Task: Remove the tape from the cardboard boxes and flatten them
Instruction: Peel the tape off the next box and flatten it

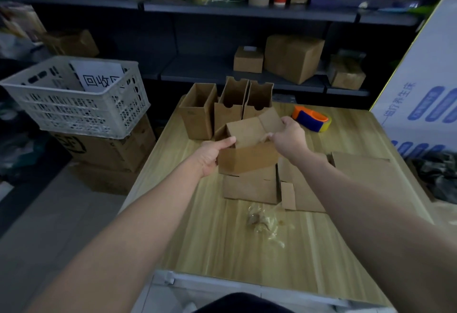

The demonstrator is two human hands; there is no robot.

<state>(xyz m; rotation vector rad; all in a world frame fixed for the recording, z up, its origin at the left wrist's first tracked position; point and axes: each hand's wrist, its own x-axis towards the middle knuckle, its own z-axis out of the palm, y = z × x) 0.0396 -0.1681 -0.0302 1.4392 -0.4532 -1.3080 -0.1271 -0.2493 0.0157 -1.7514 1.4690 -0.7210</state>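
The counter [222,251] fills the view, with a crate [74,105] off it at 10 o'clock. Flat boxes [249,189] lie at its centre and open boxes [232,105] stand at 12. Above the flat pile, the left hand [212,154] grasps the box [247,159] by its left side and the right hand [288,134] pinches its raised flap. A dispenser [311,119] sits at 1 o'clock and wadded tape [259,221] at 6.

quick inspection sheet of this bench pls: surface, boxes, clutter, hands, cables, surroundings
surface: wood-grain table
job's things: box held over flat boxes, top flaps lifted; three open boxes upright at the far edge
clutter: tape wad near the front; dispenser far right
grippers: left hand grips the box's left side; right hand grips its right flap
cables: nothing seen
surroundings: crate on cartons at left; shelves with boxes behind; white carton at right
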